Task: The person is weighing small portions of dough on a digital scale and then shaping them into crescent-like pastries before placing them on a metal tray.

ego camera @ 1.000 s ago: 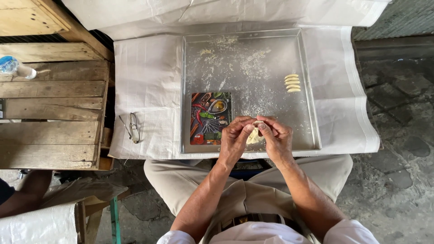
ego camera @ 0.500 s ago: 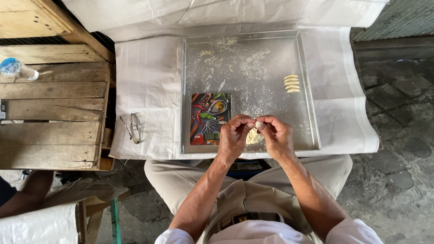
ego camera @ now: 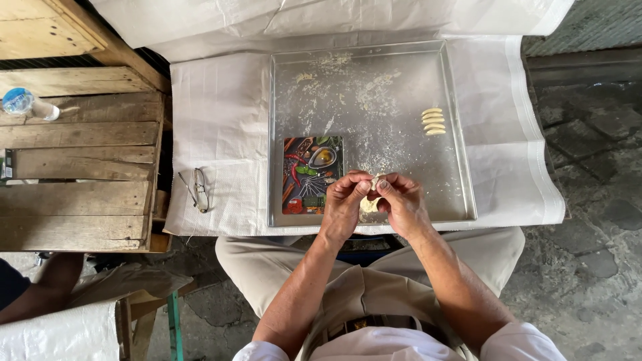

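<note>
My left hand [ego camera: 344, 200] and my right hand [ego camera: 401, 200] are together over the near edge of a square metal tray [ego camera: 455, 134], both pinching a small pale piece of dough [ego camera: 370, 202] between the fingertips. The tray is dusted with flour. Several finished pale dough pieces [ego camera: 433, 121] lie in a short row near the tray's right side. Just left of my left hand, inside the tray, lies a small colourful cutting board [ego camera: 309, 167] printed with vegetables and spices.
The tray sits on white woven sacking [ego camera: 221, 120]. A pair of glasses [ego camera: 197, 190] lies on the sacking to the left. A wooden pallet [ego camera: 80, 147] with a plastic bottle [ego camera: 23, 103] stands further left. Another person's arm [ego camera: 40, 294] shows at bottom left.
My hands stay in nearly the same place, with the fingers working and closing tighter around the dough piece. Nothing else has moved.
</note>
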